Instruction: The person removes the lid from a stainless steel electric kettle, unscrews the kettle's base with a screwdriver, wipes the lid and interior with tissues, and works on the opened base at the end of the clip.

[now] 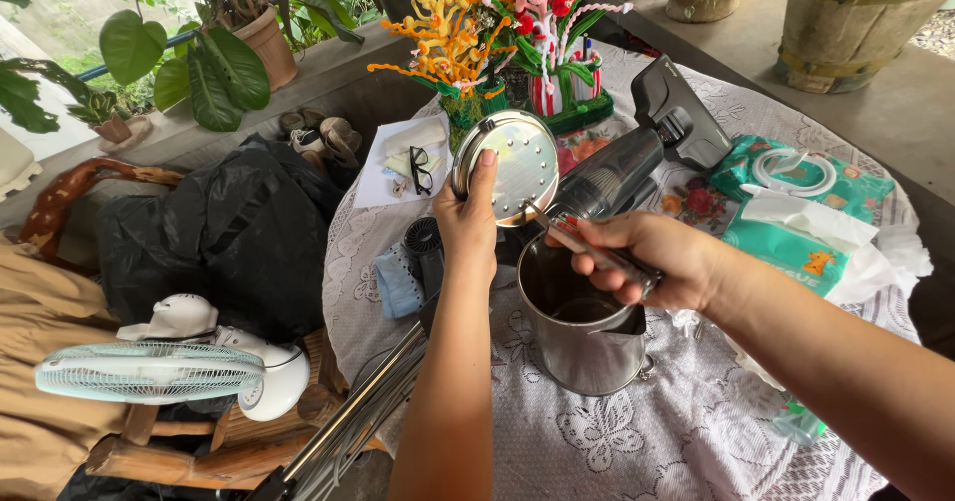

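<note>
My left hand (468, 224) grips a round metal lid (509, 163) by its edge, holding it tilted upright above the table. My right hand (652, 260) is closed on a thin metal tool (589, 247) whose tip touches the lid's lower edge. Just below both hands stands an open steel canister (582, 337) on the lace tablecloth (617, 431). Behind the lid lies a dark grey handheld vacuum body (637, 158).
Pipe-cleaner flower arrangements (497, 33) stand at the table's far side, with paper and eyeglasses (418, 168) beside them. Green tissue packs (796, 212) lie to the right. A small white fan (169, 367) sits on a wooden stool at left, next to a black bag (239, 232). Metal tubes (348, 431) lean against the table's near edge.
</note>
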